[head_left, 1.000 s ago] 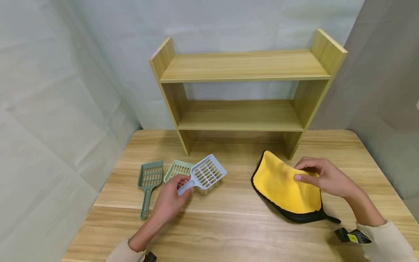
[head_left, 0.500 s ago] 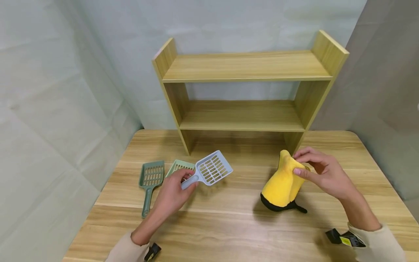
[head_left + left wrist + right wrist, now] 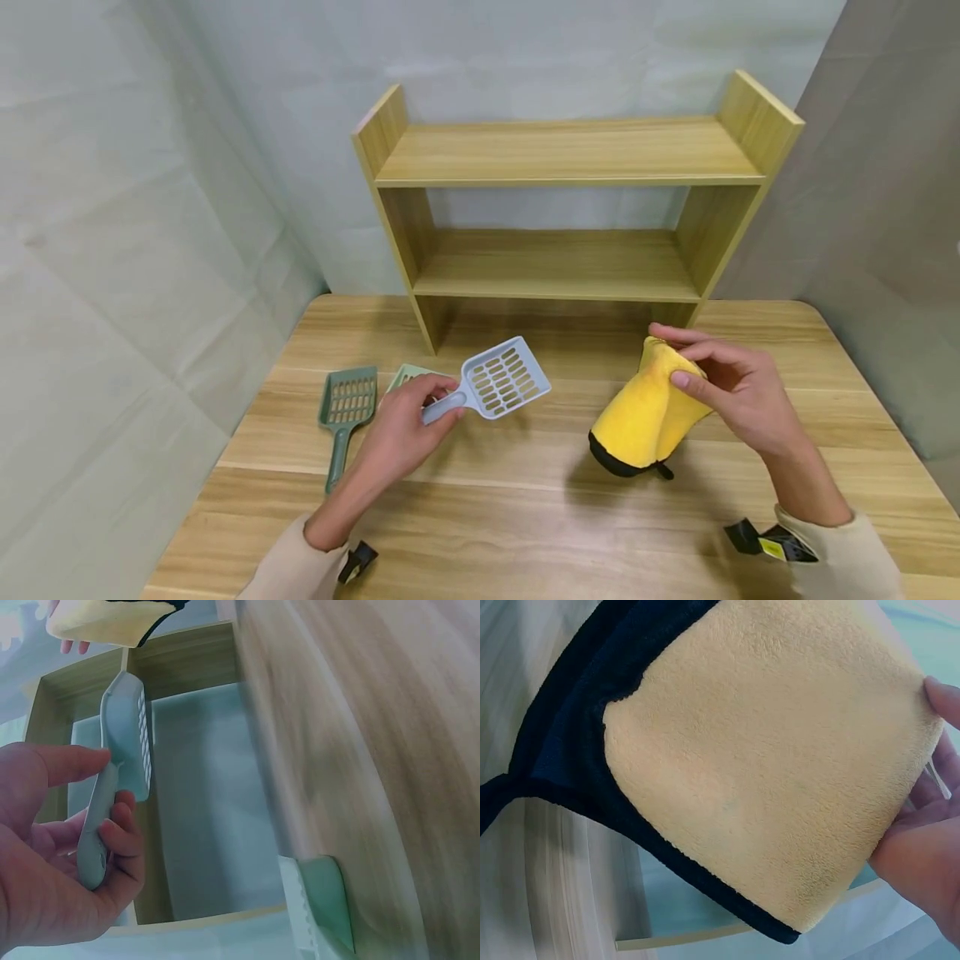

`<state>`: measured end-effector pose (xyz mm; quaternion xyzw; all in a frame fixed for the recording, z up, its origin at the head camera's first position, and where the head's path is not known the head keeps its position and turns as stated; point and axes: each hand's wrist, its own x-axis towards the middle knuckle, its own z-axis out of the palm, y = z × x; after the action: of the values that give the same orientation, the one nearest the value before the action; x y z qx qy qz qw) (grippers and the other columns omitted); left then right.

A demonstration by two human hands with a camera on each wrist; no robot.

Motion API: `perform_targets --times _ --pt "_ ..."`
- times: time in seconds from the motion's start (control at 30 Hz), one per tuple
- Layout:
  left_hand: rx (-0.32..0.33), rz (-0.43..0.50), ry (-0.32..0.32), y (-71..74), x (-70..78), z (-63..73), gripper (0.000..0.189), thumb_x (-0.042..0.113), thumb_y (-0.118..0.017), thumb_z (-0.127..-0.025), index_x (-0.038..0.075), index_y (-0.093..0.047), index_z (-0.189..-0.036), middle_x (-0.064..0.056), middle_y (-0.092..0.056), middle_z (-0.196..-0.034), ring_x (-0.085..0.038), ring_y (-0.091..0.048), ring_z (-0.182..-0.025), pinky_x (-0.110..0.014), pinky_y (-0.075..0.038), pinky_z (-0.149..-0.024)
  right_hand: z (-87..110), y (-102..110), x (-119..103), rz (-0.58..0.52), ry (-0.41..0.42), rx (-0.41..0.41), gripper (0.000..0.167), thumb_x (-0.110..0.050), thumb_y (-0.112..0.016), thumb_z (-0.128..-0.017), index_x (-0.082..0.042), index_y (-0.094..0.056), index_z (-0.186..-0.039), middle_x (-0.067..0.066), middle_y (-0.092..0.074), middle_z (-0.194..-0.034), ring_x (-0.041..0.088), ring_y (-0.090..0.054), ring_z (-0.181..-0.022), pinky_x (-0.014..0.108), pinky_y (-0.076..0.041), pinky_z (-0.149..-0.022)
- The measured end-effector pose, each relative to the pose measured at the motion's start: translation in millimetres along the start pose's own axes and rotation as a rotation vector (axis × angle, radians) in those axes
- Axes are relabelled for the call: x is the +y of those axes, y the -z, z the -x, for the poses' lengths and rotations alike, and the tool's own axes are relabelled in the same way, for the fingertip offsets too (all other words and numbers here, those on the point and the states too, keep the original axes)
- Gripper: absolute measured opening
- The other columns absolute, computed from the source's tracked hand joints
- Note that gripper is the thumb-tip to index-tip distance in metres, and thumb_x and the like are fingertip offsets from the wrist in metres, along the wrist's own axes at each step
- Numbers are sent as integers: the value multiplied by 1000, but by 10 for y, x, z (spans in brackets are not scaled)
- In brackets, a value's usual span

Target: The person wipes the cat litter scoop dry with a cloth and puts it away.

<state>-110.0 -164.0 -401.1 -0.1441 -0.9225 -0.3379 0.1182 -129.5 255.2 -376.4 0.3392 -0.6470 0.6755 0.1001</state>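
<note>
My left hand [image 3: 408, 433] grips the handle of a pale blue slotted litter scoop [image 3: 504, 379], its head pointing up and to the right, above the table. In the left wrist view the thumb and fingers close round the scoop's handle [image 3: 94, 832]. My right hand [image 3: 738, 392] pinches a yellow cloth [image 3: 648, 412] with a black border, which hangs folded over the table on the right. The right wrist view shows the fuzzy yellow side of the cloth [image 3: 772, 757] filling most of the frame, with the fingers at its edge.
A dark green litter scoop [image 3: 350, 404] lies at the left on the wooden table [image 3: 510, 533]. Beside it, a light green scoop [image 3: 405, 377] is partly hidden behind my left hand. A two-tier wooden shelf [image 3: 555, 287] stands at the back.
The yellow cloth, spread out a second ago, has been lifted and now hangs folded from my right hand. My left hand has carried the pale blue scoop slightly right and away from me.
</note>
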Motion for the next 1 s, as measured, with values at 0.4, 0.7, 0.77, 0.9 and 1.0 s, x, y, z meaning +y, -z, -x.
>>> perform_targets --times 0.4,0.7,0.77,0.9,1.0 --pt "-9 6 -33 0 59 -27 31 12 -89 -87 8 -77 -115 -3 -75 -95 -13 -64 -83 -28 -50 -73 -4 -58 -31 20 -23 13 30 30 -59 -89 12 -72 -109 8 -78 -121 17 -72 -112 22 -60 -86" --pt "-15 0 -33 45 83 -62 35 15 -92 -85 7 -78 -116 -3 -76 -96 -14 -64 -82 -26 -50 -71 19 -42 -54 98 -77 -12 33 24 -63 -93 9 -70 -121 -1 -77 -115 12 -74 -87 23 -62 -71" --pt "-19 5 -45 51 89 -79 35 15 -92 -85 7 -78 -116 -4 -76 -96 -13 -63 -81 -26 -50 -70 16 -44 -52 109 -80 -18 34 23 -63 -93 9 -69 -124 -1 -77 -112 11 -74 -86 23 -62 -71" --pt "-25 4 -73 57 105 -120 34 16 -91 -86 9 -77 -117 -4 -75 -98 -13 -62 -80 -25 -49 -69 6 -43 -39 117 -83 -28 34 23 -62 -94 11 -66 -125 -2 -76 -109 11 -73 -84 23 -62 -71" --pt "-30 -4 -90 53 122 -153 34 18 -91 -88 10 -77 -117 -3 -74 -99 -12 -61 -79 -25 -48 -69 -1 -46 -37 125 -90 -29 32 22 -61 -95 12 -65 -125 -4 -76 -108 10 -72 -83 23 -61 -70"
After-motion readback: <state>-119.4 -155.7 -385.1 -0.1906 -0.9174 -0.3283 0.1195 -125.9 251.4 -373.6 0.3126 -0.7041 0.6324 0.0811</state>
